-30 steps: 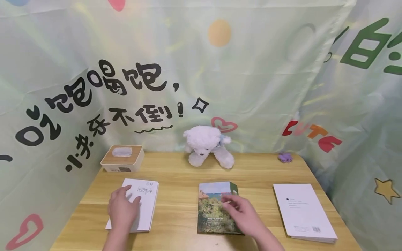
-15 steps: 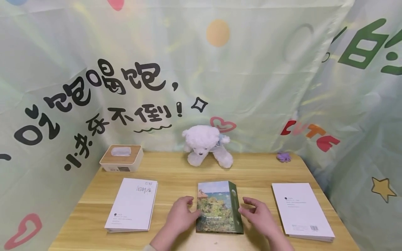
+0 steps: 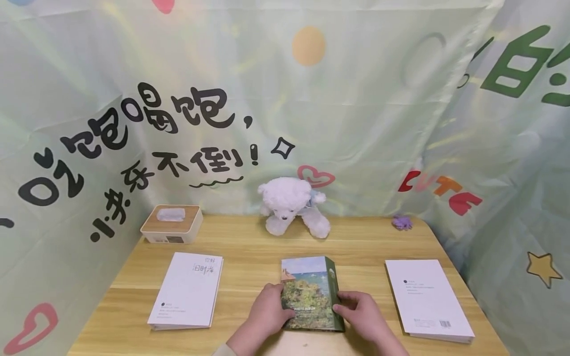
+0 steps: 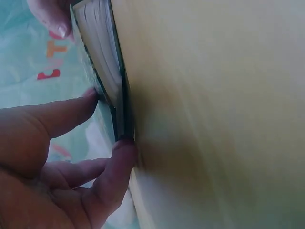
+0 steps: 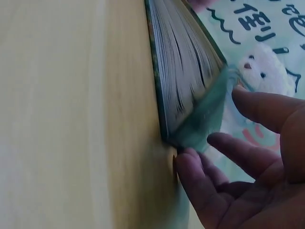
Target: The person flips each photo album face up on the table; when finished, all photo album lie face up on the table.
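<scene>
left hand (image 3: 268,309): grips photo album (image 3: 308,289), left side; right hand (image 3: 361,312): grips right side

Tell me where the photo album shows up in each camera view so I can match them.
Head: photo album at lower middle, between the left hand and right hand.
Left wrist: album at upper left, seen edge-on.
Right wrist: album at upper middle, edge-on, pages showing.
Shared landmark: wood-grain tabletop, filling the left-wrist picture's right side and the right-wrist picture's left.

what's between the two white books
In the head view, the photo album, held by the left hand and right hand, lies between the left white book and right white book.
</scene>
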A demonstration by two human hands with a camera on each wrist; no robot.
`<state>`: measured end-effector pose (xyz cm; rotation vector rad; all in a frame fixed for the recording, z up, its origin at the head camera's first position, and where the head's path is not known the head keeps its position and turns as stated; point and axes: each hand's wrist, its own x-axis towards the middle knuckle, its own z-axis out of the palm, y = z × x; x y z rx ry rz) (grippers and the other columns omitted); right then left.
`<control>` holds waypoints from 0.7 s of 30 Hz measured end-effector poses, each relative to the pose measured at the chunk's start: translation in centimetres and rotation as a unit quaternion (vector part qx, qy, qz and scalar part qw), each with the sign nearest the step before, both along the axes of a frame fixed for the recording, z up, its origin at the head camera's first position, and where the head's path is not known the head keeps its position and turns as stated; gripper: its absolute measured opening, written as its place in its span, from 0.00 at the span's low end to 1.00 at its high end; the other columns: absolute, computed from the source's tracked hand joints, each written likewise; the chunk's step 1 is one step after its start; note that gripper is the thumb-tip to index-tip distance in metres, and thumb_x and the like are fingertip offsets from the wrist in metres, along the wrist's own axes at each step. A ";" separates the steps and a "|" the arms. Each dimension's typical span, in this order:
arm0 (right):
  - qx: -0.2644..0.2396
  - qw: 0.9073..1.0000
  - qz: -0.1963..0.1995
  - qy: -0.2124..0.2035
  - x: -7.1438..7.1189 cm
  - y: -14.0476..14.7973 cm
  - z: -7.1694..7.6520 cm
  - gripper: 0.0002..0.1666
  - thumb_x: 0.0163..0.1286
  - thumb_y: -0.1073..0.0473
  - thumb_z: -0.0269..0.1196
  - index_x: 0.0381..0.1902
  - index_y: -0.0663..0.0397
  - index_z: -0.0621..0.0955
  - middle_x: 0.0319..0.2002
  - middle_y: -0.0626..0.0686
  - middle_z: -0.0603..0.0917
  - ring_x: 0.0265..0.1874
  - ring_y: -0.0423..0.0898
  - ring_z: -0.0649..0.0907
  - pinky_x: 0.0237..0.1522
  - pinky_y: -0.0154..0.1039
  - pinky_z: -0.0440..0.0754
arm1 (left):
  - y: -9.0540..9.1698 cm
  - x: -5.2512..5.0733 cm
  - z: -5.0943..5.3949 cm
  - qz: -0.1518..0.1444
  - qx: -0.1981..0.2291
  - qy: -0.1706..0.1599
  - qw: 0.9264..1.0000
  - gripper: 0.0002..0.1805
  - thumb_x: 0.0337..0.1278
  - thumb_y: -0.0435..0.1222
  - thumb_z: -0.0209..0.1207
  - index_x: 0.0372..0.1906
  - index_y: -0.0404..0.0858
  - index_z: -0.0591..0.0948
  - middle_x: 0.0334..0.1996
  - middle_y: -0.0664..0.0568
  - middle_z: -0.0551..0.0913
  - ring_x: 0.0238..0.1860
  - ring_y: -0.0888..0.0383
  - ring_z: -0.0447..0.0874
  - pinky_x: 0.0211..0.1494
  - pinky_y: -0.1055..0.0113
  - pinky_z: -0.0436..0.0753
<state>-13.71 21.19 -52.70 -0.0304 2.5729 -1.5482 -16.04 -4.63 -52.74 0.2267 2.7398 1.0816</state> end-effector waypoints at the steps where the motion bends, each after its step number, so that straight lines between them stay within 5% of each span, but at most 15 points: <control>1: -0.001 1.000 0.003 0.001 0.0 -0.1 0.0 0.27 0.69 0.61 0.73 0.57 0.79 0.82 0.50 0.67 0.88 0.43 0.53 0.89 0.41 0.41 0.89 | 0.2 0.0 0.0 -0.002 0.000 0.003 1.000 0.39 0.49 0.36 0.80 0.63 0.20 0.78 0.47 0.37 0.80 0.46 0.43 0.83 0.51 0.44 0.86; 10: -0.071 0.996 -0.046 -0.025 0.2 -0.3 -0.2 0.23 0.73 0.63 0.69 0.56 0.79 0.82 0.44 0.63 0.90 0.41 0.51 0.89 0.35 0.41 0.90 | 1.3 0.7 0.2 -0.008 0.032 -0.014 0.999 0.34 0.55 0.38 0.77 0.63 0.24 0.81 0.50 0.39 0.80 0.49 0.42 0.84 0.50 0.44 0.86; 21: -0.081 0.993 -0.084 -0.019 0.8 -0.7 0.1 0.22 0.72 0.64 0.69 0.57 0.78 0.83 0.46 0.64 0.90 0.41 0.49 0.89 0.35 0.38 0.89 | 1.1 0.5 -0.3 -0.010 0.081 -0.003 0.997 0.36 0.50 0.39 0.78 0.63 0.24 0.81 0.51 0.39 0.83 0.50 0.42 0.83 0.51 0.43 0.85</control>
